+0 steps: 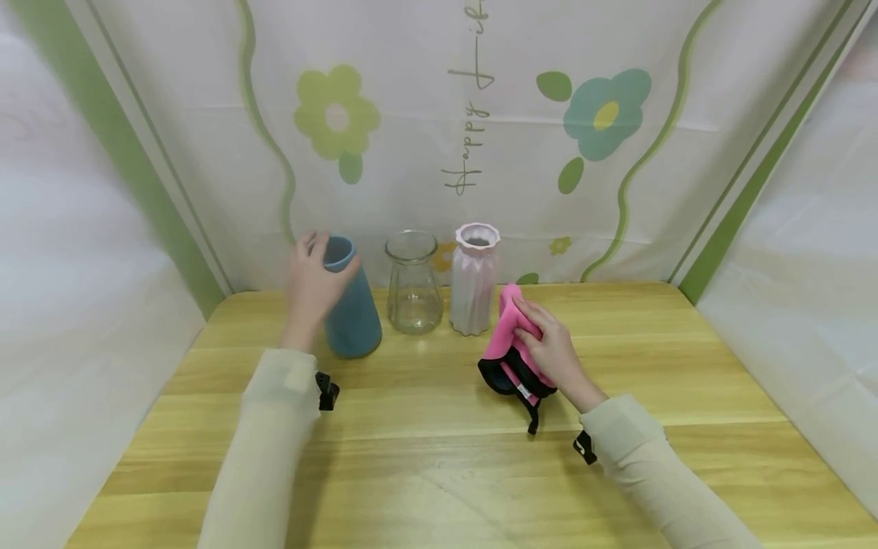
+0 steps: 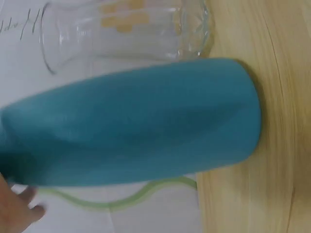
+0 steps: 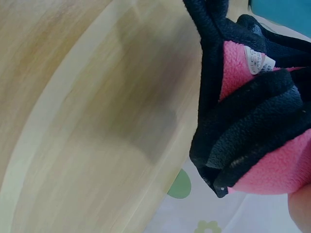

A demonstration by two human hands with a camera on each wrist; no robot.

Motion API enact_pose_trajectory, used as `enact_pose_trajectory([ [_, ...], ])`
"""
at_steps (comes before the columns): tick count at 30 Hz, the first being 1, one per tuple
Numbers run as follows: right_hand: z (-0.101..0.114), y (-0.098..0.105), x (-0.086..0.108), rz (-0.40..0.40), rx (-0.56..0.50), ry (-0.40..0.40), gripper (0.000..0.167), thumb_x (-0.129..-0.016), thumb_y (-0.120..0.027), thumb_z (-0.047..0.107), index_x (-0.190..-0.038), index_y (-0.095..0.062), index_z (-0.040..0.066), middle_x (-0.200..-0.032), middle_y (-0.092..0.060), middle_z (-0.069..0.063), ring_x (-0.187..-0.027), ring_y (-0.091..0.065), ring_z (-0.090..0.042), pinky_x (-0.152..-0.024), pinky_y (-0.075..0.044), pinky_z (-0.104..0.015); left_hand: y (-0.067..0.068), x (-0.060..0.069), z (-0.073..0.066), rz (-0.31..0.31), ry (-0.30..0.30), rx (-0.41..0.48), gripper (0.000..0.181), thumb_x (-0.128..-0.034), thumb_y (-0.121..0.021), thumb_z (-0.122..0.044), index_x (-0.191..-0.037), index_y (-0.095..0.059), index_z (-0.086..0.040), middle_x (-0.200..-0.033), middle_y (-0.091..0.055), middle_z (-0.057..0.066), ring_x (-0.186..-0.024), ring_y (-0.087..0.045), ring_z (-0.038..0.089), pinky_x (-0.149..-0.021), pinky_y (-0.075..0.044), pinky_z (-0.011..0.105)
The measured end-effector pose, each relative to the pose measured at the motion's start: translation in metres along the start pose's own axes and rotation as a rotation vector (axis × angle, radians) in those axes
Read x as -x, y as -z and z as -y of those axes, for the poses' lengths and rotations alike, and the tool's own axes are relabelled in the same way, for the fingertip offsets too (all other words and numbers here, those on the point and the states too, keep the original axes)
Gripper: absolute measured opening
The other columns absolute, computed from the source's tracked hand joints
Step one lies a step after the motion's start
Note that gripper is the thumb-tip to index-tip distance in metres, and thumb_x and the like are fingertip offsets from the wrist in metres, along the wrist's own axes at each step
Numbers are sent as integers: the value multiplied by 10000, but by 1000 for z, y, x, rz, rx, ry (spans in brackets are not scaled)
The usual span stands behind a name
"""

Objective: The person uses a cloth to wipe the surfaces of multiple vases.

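A tall matte blue vase (image 1: 353, 316) stands on the table at the left. My left hand (image 1: 318, 284) is at its top, thumb on the right of the rim and fingers on the left. Only a few fingers (image 2: 24, 208) show at the lower corner of the left wrist view, beside the vase's upper end. My right hand (image 1: 554, 352) pinches the upper part of a pink fleece piece (image 1: 509, 328) with black trim, a white label and a dangling black strap. Its opening faces down in the head view; its exact kind cannot be told.
Between the hands, a clear glass vase (image 1: 414, 293) and a pearly pink-white fluted vase (image 1: 473, 293) stand in a row with the blue one. Behind them hangs a flower-printed cloth (image 1: 411, 152). All rest on a wooden table (image 1: 439, 473).
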State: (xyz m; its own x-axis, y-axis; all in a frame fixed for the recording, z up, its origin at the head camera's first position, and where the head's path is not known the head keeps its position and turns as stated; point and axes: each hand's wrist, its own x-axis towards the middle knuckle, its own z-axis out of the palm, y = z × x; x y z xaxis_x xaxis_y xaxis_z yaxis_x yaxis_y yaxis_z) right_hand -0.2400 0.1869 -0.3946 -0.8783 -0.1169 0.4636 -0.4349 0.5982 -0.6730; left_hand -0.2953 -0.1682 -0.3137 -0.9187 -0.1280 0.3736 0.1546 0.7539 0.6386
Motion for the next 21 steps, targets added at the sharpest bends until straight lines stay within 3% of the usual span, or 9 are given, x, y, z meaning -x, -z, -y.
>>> enact_pose_trajectory([
  [2, 0, 0, 1, 4, -3, -8, 519, -857, -646, -36, -1356, -527, 40, -1358, -527, -243, -1268, -491, -420, -1034, -420, -508, -7, 2, -6, -120, -95, -19, 704, -872, -583, -471, -1438, -423, -84, -1509, -323, 174, -1386, -305, 399, -1113, -274, 575],
  [6, -1, 0, 2, 8, -2, -24, 512, -865, -642, -26, -1358, -526, 44, -1365, -520, -244, -1272, -487, -422, -1038, -418, -506, -25, 7, -21, -370, -362, -86, 560, -852, -612, -352, -1280, -551, 5, -1323, -510, 219, -1212, -487, 401, -1019, -398, 536],
  [9, -2, -1, 3, 7, 2, -24, 515, -860, -642, -36, -1356, -526, 39, -1361, -520, -250, -1268, -488, -429, -1037, -418, -510, -39, 12, -33, -430, -492, -134, 446, -866, -632, -262, -1198, -592, 33, -1206, -578, 213, -1054, -565, 387, -868, -509, 473],
  [12, -3, -1, 3, 2, 0, -11, 517, -854, -644, -44, -1352, -529, 32, -1353, -528, -251, -1265, -491, -428, -1037, -417, -510, -53, 16, -41, -376, -511, -136, 365, -884, -638, -195, -1173, -611, 25, -1173, -596, 186, -994, -593, 345, -720, -560, 389],
  [15, -4, -1, 4, 1, -8, 0, 516, -852, -644, -49, -1350, -528, 25, -1356, -523, -257, -1273, -481, -431, -1046, -406, -515, -64, 18, -45, -306, -477, -116, 339, -903, -628, -173, -1190, -613, 6, -1181, -588, 172, -1000, -605, 327, -622, -559, 352],
  [18, -5, -1, 4, -1, -11, 3, 514, -853, -643, -50, -1348, -529, 21, -1362, -513, -267, -1284, -466, -439, -1056, -392, -525, -70, 18, -48, -212, -402, -61, 370, -928, -605, -184, -1249, -580, -2, -1240, -549, 184, -1078, -589, 336, -675, -565, 369],
  [21, -5, -1, 4, -6, -9, 1, 509, -853, -647, -40, -1345, -534, 24, -1361, -515, -268, -1286, -463, -440, -1058, -388, -531, -73, 16, -50, -85, -272, 10, 459, -952, -575, -234, -1352, -496, -22, -1351, -455, 214, -1190, -528, 366, -805, -556, 422],
])
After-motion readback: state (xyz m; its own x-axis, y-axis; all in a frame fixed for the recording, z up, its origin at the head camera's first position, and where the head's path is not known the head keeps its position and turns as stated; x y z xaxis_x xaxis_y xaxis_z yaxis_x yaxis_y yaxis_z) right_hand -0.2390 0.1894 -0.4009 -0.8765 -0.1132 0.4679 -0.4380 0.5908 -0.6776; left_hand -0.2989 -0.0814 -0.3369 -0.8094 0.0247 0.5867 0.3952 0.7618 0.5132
